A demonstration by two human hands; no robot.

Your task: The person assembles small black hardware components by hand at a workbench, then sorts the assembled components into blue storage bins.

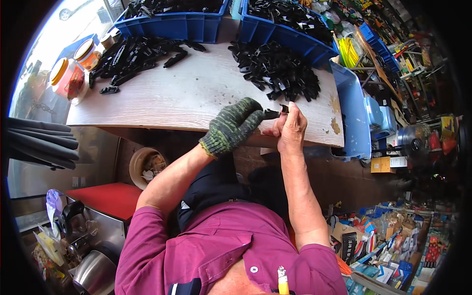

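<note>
My left hand (pixel 233 126), in a green and black knit glove, is closed around a small black plastic part (pixel 271 114) whose end sticks out past the fingers. My bare right hand (pixel 292 129) pinches a small black plastic piece (pixel 284 109) close to that end; I cannot tell whether the two touch. Both hands are above the table's near edge. Beyond my right hand lies a pile of short black plastic pieces (pixel 280 71). A looser heap of long black plastic parts (pixel 132 56) covers the table's far left.
Blue crates (pixel 196 28) of black parts line the back of the pale wooden table (pixel 196 93). Jars with orange lids (pixel 61 71) stand at its left edge. A light blue bin (pixel 355 113) borders its right end. Below are a round bucket (pixel 140 169) and a red-topped cabinet (pixel 108 199).
</note>
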